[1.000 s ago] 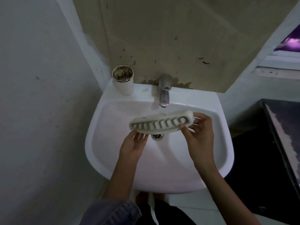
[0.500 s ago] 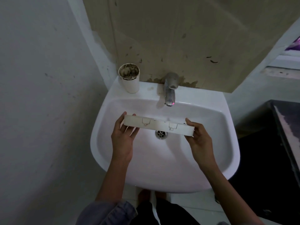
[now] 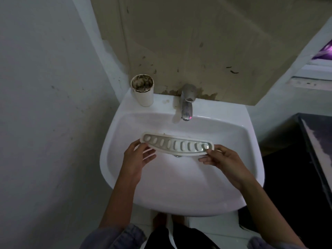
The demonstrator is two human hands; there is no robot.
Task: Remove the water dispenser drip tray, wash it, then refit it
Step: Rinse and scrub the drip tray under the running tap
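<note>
A: Two hands holding it?
B: Yes. The left hand (image 3: 136, 159) pinches the left end of the drip tray (image 3: 177, 145), thumb on top, fingers spread beneath.
A: And the tray itself?
B: Slotted face up, it spans between both grips, over the sink (image 3: 179, 187) bowl, near the tap (image 3: 187, 105).
A: Right side?
B: The right hand (image 3: 225, 163) pinches the right end.

A small home washroom, probably: a white wall-hung ceramic basin (image 3: 181, 191) with a metal tap (image 3: 186, 103), a stained cup (image 3: 143, 90), painted walls.
</note>
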